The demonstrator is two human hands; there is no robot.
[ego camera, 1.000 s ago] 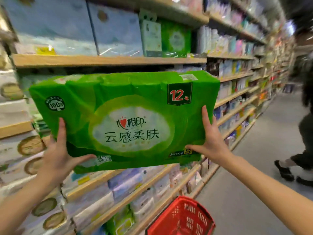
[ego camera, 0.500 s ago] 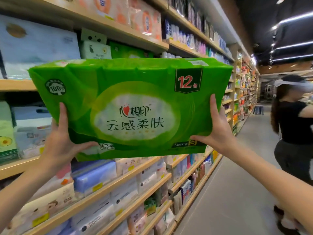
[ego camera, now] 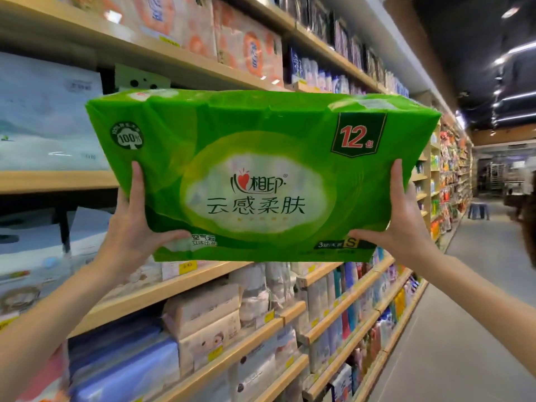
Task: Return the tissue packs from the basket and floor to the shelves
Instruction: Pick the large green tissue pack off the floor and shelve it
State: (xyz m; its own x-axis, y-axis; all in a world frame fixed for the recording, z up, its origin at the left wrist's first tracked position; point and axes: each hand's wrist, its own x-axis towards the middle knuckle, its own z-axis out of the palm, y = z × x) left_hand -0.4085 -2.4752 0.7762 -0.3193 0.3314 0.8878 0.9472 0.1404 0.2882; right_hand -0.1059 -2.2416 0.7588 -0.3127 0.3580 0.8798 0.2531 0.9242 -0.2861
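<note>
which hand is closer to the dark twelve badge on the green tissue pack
Right. The right hand grips the green tissue pack at its right edge, just below the 12 badge. The left hand holds the opposite edge, far across the pack's face.

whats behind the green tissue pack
The green tissue pack covers most of the shelf gap behind it. Only a pale spotted box shows above its top edge; anything else there is hidden.

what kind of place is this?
Most likely a supermarket aisle: long wooden shelves stacked with packaged tissue, yellow price tags on their edges, and both hands lifting a green plastic-wrapped 12-pack of tissues.
</note>
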